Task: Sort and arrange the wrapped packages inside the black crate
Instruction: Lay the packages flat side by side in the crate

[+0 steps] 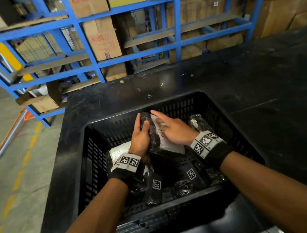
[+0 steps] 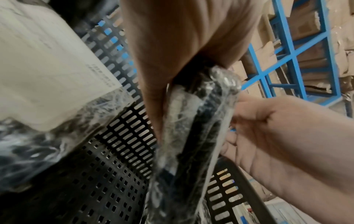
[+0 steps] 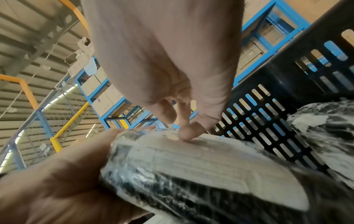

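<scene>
A black perforated crate (image 1: 175, 99) stands on a black table. In its middle my left hand (image 1: 141, 130) grips a black wrapped package (image 1: 154, 135) with a white label, held up on its edge. My right hand (image 1: 168, 127) lies against the label side with straight fingers; in the right wrist view one fingertip (image 3: 186, 134) presses on the label of the package (image 3: 201, 163). The left wrist view shows the package (image 2: 201, 121) edge-on between both hands. Other wrapped packages lie at the left (image 1: 118, 153), back right (image 1: 198, 124) and front (image 1: 155, 185) of the crate.
The black table (image 1: 260, 83) extends far to the right and behind the crate. Blue racking with cardboard boxes (image 1: 100, 37) stands behind it. A concrete floor with a dashed yellow line (image 1: 12, 182) lies to the left, with poles lying on it.
</scene>
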